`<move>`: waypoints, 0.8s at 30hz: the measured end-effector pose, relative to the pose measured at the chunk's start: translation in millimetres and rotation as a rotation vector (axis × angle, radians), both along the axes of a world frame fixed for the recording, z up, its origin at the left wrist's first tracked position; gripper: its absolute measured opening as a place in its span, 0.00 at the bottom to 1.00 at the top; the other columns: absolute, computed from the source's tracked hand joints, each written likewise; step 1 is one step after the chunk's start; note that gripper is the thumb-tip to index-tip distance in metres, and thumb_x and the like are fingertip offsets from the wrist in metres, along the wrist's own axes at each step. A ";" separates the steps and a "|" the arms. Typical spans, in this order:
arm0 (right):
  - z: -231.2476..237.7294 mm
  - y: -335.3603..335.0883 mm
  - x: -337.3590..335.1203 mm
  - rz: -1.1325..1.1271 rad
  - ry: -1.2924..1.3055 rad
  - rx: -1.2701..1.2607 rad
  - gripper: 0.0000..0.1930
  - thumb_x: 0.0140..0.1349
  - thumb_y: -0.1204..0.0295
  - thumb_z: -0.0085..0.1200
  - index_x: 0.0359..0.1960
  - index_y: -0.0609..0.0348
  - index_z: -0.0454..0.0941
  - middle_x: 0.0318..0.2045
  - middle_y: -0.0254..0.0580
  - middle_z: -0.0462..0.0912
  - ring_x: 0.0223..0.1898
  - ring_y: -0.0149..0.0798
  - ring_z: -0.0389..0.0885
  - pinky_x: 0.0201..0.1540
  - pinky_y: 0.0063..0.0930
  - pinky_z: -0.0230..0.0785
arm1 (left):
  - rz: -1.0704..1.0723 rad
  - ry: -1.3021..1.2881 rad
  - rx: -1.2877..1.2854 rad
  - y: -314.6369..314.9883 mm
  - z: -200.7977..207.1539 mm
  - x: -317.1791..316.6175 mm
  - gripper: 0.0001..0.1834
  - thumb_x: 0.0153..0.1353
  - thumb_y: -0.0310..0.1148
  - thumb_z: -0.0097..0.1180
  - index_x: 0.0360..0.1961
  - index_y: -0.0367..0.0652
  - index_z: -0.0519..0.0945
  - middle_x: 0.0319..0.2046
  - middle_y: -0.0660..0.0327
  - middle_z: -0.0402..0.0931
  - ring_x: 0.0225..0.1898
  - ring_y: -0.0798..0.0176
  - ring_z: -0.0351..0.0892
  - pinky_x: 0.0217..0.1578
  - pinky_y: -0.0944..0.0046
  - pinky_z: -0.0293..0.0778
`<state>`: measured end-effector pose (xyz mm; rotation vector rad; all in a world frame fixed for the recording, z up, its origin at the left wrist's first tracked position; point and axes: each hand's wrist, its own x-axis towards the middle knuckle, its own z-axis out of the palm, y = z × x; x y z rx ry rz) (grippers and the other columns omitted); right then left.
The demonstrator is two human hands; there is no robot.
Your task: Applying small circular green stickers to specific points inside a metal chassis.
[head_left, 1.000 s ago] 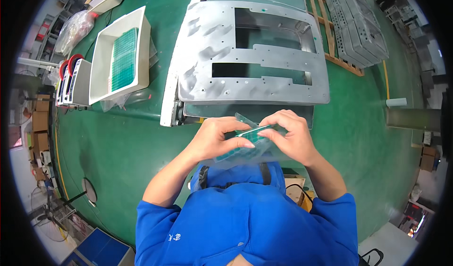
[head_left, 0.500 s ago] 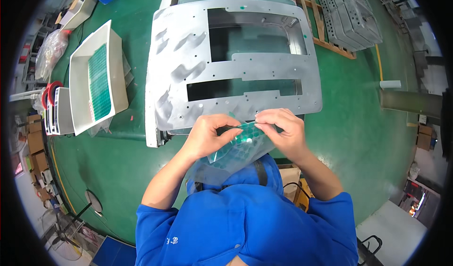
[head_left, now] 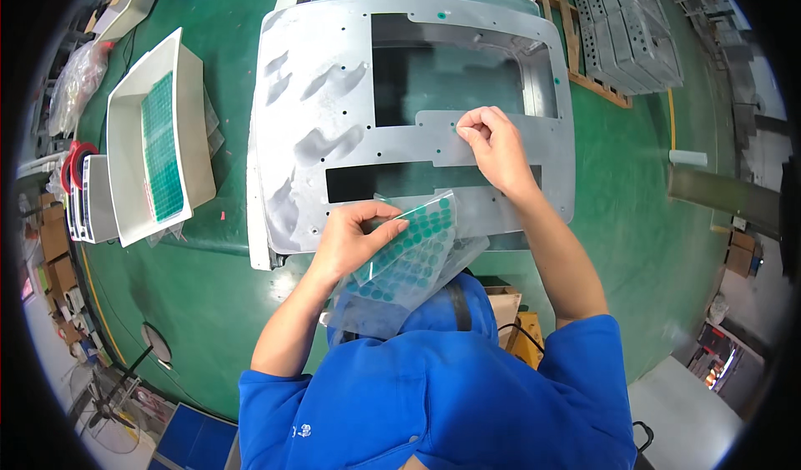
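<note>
Sheets of round green stickers [head_left: 432,221] on clear backing hang in the head view from the left hand [head_left: 357,238], clamped between its thumb and fingers, in front of the near edge of a grey metal panel [head_left: 317,45]. The hands are well apart: the right hand [head_left: 499,149] is over the panel between its two big cutouts, thumb and fingertips pressed together beside a small hole; whether they grip a sticker or touch the metal, I cannot tell. To the left, a white bin [head_left: 192,115] holds a green gridded sheet [head_left: 163,149]. Grey boxes [head_left: 626,32] stand at upper right by a wooden pallet [head_left: 602,92].
</note>
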<state>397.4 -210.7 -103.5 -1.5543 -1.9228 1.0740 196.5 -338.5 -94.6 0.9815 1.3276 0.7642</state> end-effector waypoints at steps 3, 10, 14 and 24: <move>-5.7 7.9 -2.1 0.030 -0.037 0.033 0.02 0.53 0.76 0.52 0.28 0.60 0.75 0.29 0.39 0.73 0.29 0.35 0.73 0.34 0.27 0.66 | 0.036 -0.004 0.030 -2.2 -2.8 -1.6 0.07 0.51 0.28 0.61 0.30 0.35 0.80 0.24 0.64 0.78 0.24 0.77 0.73 0.25 0.76 0.69; -6.3 13.1 -5.5 0.053 -0.117 0.092 0.04 0.52 0.76 0.53 0.27 0.63 0.76 0.26 0.39 0.73 0.26 0.32 0.71 0.31 0.25 0.65 | 0.054 -0.013 0.029 -2.7 -6.8 -2.1 0.08 0.50 0.29 0.61 0.30 0.35 0.80 0.24 0.63 0.78 0.24 0.77 0.73 0.25 0.76 0.69; -2.5 14.4 -8.5 0.051 -0.178 0.018 0.03 0.53 0.73 0.52 0.27 0.56 0.76 0.30 0.38 0.74 0.31 0.38 0.75 0.36 0.31 0.66 | 0.073 -0.031 0.026 -2.5 -7.6 -1.9 0.09 0.50 0.29 0.62 0.30 0.35 0.80 0.24 0.64 0.78 0.24 0.77 0.72 0.25 0.76 0.69; -5.4 12.1 -11.5 0.036 -0.270 0.076 0.03 0.53 0.72 0.52 0.25 0.55 0.75 0.29 0.38 0.74 0.31 0.40 0.75 0.34 0.33 0.66 | 0.044 -0.022 -0.040 0.3 -2.0 -2.9 0.09 0.51 0.29 0.62 0.30 0.35 0.80 0.26 0.64 0.77 0.28 0.76 0.73 0.30 0.76 0.70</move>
